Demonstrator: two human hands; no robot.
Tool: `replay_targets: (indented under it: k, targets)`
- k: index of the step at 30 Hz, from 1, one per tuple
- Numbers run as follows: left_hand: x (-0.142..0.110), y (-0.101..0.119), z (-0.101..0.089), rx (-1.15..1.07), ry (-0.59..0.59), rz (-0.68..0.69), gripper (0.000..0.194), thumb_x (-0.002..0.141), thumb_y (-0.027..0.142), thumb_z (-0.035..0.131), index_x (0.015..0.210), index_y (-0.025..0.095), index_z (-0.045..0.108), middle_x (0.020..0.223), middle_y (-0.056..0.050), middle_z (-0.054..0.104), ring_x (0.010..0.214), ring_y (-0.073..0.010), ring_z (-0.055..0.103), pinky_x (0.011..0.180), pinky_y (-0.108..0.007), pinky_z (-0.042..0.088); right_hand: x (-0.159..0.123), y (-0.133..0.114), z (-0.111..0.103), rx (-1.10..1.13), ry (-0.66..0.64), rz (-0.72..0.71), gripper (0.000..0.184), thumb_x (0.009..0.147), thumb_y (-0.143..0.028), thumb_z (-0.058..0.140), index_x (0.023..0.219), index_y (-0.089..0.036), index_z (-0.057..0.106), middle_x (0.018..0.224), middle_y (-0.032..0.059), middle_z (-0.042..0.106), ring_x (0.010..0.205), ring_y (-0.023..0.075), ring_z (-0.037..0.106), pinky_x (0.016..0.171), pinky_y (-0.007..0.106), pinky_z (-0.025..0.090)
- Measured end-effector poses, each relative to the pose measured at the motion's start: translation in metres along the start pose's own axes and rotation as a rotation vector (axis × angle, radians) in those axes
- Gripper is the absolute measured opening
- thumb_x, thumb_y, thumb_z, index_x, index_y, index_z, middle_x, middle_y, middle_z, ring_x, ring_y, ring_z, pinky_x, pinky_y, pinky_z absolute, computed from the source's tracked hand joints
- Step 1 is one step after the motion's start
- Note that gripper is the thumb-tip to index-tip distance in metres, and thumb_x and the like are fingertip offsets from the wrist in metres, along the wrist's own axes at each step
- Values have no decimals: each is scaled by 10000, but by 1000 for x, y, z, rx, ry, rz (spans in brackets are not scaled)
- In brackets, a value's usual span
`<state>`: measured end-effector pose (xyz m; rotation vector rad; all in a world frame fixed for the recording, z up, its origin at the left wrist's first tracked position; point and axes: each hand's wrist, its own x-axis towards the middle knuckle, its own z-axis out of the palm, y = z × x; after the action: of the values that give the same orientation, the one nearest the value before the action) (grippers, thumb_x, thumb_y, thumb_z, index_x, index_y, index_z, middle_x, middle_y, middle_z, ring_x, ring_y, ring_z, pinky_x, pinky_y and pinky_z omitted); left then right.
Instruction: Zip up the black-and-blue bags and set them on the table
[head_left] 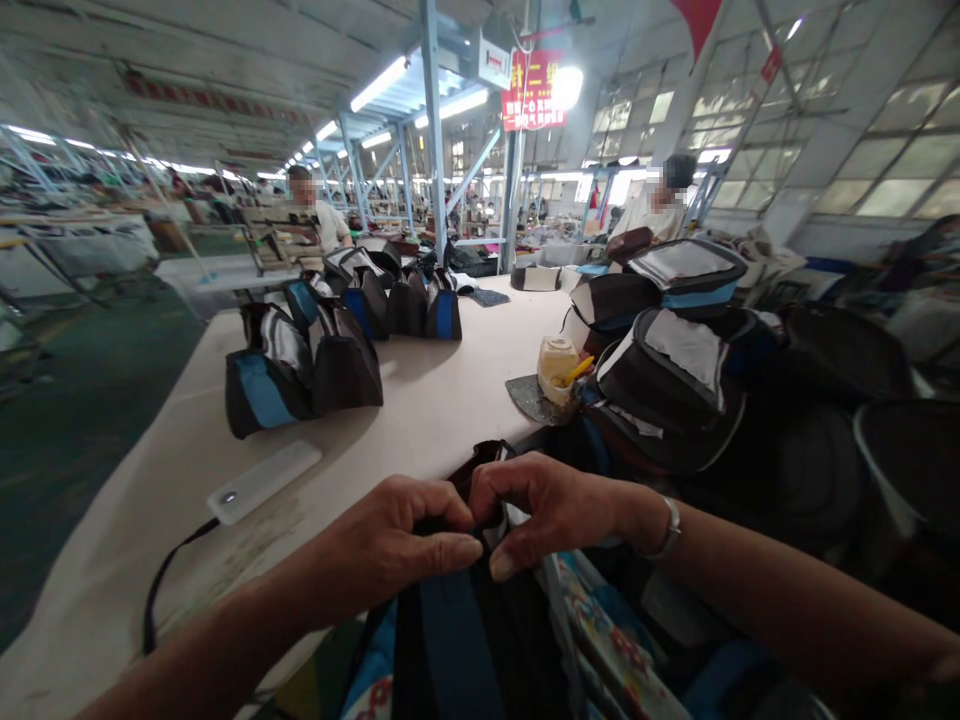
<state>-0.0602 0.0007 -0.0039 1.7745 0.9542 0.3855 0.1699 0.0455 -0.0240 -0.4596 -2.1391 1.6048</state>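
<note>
A black fabric bag piece with a blue stripe (454,640) lies across my lap at the table's edge. My left hand (420,530) pinches its upper edge, thumb below and fingers bent over. Close beside it, my right hand (536,505) grips the same edge, with the two thumbs nearly touching. Some whitish lining shows between my hands, and the fingertips are partly hidden behind the fabric. Flowered cloth (607,630) shows under and beside the piece.
A whitish table (390,430) stretches ahead. On it are a white power strip (262,482), several black and blue bag pieces (345,360), and a glue jar (556,365) with a yellow handle. More bag pieces (660,370) are heaped at right. Two people work beyond.
</note>
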Motion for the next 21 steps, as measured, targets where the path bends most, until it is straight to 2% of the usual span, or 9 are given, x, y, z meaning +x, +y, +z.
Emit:
replay_targets:
  k: [4,7,12,16,21]
  targets:
    - [3,-4,0,-7,-22,51,376,885,498,666,875,123,645,818,6,553,754,-131,473,656,-249,365,-5,-4,0,104,-29,62,366,706,-297,834,898,-89,601,838,-3,554,739,89,478,654,214,397]
    - [4,1,1,37,-25,52,353,895,484,658,893,131,646,816,12,547,743,-126,464,634,-243,360,-8,-5,2,127,-20,107,372,728,-333,819,902,-90,597,818,-4,546,706,81,459,600,196,373]
    - [4,11,6,67,-12,43,284,906,417,641,833,143,627,791,28,519,728,-118,447,628,-237,352,-8,-8,2,0,-4,80,332,763,-348,787,842,-92,591,739,-17,542,656,75,449,586,191,372]
    - [3,17,11,91,10,-54,152,864,284,593,798,148,579,749,37,460,689,-117,404,597,-249,314,-10,-9,0,-165,8,89,275,798,-328,739,868,-90,621,768,3,577,678,92,474,618,209,398]
    - [3,18,12,133,9,-76,109,851,230,519,785,152,557,741,35,448,684,-120,402,588,-254,302,-17,-3,5,-322,106,-50,177,812,-235,696,910,-102,634,814,19,619,710,99,508,654,213,412]
